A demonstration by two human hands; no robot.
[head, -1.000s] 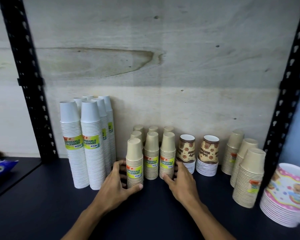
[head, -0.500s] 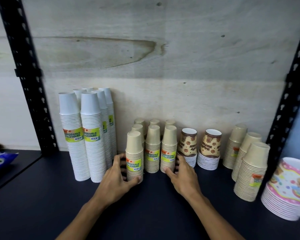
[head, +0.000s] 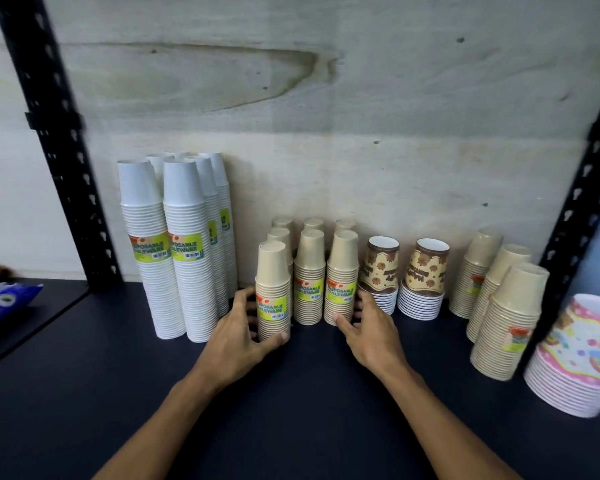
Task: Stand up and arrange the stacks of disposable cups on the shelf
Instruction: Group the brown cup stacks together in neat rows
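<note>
The left hand [head: 241, 336] is curling round the front tan cup stack [head: 273, 292], standing tall on the shelf [head: 309, 393], while the right hand [head: 369, 332] is touching the stack beside it [head: 342, 278] with spread fingers.

Looking like a shop or stockroom, labelled cup stacks [head: 272, 292] standing in rows on a dark shelf [head: 312, 393], slotted black metal uprights [head: 54, 140] framing a plywood back [head: 361, 98].

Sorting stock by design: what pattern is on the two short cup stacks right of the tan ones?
Brown and cream with bear prints, head view.
</note>
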